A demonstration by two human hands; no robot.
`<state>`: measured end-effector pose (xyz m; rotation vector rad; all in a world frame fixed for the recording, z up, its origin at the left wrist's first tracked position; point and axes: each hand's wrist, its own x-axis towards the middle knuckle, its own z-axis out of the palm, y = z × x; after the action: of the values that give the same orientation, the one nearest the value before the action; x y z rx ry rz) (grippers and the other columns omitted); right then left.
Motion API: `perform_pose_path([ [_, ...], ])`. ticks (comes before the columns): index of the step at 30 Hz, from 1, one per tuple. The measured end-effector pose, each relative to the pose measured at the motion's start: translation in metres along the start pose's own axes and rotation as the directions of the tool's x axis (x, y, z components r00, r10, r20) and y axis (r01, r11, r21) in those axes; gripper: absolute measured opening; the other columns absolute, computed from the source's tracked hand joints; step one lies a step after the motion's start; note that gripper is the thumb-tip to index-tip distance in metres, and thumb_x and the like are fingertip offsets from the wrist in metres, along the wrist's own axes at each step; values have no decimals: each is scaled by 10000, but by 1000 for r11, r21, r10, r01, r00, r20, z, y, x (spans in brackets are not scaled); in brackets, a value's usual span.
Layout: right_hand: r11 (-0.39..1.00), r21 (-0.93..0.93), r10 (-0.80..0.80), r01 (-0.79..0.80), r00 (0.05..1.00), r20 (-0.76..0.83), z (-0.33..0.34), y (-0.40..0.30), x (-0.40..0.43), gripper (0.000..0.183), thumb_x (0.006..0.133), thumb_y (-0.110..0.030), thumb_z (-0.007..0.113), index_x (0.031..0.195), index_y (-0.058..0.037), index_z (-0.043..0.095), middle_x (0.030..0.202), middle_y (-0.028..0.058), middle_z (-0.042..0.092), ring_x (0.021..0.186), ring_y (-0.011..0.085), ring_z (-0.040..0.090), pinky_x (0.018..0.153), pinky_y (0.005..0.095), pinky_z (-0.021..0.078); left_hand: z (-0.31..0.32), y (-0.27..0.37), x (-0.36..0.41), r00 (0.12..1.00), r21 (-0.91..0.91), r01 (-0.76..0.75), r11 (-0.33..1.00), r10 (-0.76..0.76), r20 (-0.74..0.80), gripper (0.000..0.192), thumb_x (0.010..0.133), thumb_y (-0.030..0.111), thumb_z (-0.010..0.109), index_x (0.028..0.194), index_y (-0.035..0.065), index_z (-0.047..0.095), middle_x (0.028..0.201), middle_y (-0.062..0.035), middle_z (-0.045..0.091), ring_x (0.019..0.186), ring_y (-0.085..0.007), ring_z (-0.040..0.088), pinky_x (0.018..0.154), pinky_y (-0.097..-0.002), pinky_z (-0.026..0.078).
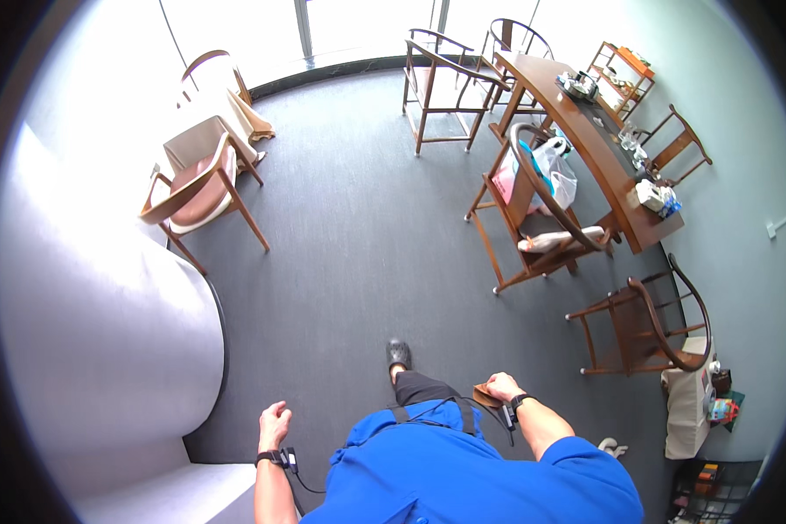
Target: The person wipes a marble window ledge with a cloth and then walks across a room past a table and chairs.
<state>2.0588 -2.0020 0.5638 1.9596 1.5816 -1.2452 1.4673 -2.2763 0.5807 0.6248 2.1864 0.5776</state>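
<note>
My right hand (502, 386) is at the right of my waist, with its fingers closed on a flat brown item (486, 395) that may be cardboard or leather. My left hand (275, 423) hangs at the left over the dark floor, away from any object; its fingers look loosely curled, and whether they are closed is unclear. Each wrist wears a black strap with a small device and a cable. Below my blue shirt, one foot in a black clog (399, 354) shows on the floor.
A long wooden table (583, 141) with tea ware stands at the upper right, with wooden chairs around it; one chair (524, 216) holds plastic bags. A cushioned armchair (200, 187) is at the upper left, above a curved white wall (137, 340). Bags (688, 406) stand at the lower right.
</note>
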Motion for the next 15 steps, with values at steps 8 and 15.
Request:
perform_pose_path([
  [8,907,-185,-397,379,915,-74,-130,-211,132,321,907,-242,575,1093,-94,791,1100,192,770,1071,369,726,950,447,572,-25,99,81,985,-234,166,958,-171,-1,534,889,120,666,1397,-41,634,974,-88,758,801,-128,705,663,-283,566],
  [15,857,-182,-501,482,862,-74,-178,-328,214,315,899,-231,568,1097,-89,767,1075,200,765,1051,389,724,916,467,574,-47,155,196,970,-234,242,942,-236,54,510,909,119,659,1395,-36,629,1051,-101,748,780,-129,718,584,-267,562],
])
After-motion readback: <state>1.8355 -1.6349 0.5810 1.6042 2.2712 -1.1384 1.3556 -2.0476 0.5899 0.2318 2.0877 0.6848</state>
